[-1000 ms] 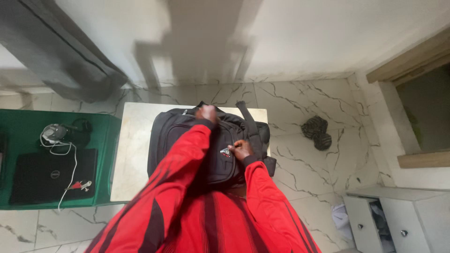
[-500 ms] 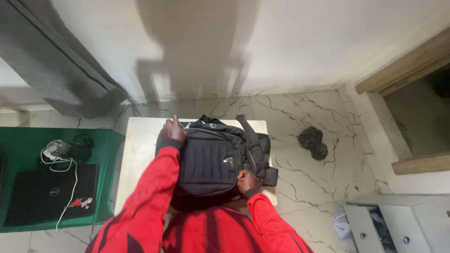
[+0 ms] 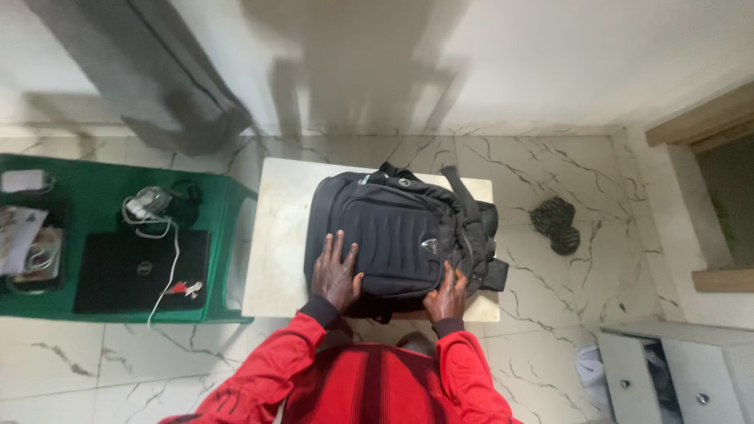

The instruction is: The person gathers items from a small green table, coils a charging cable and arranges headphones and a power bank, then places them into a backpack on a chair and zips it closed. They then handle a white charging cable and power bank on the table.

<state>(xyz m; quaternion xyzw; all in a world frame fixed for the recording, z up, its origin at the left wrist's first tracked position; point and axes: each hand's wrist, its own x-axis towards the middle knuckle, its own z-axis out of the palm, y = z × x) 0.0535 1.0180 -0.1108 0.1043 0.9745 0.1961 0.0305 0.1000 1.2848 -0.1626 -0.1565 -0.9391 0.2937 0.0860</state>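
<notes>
Hidden: table (image 3: 279, 235) top under backpack (image 3: 393, 232). Cut off: cabinet (image 3: 675, 377) at right edge, green table (image 3: 94, 184) at left. Blurred: curtain (image 3: 149, 78).

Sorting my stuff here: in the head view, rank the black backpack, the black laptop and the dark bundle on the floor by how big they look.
1. black backpack
2. black laptop, clearly smaller
3. dark bundle, smallest; it lies lower, on the floor, so it may look smaller

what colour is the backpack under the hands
Black, with a small silver emblem on its front; the backpack shows best in the head view.

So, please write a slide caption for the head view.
Both hands, left and right, rest on a black backpack on a pale table.
</notes>
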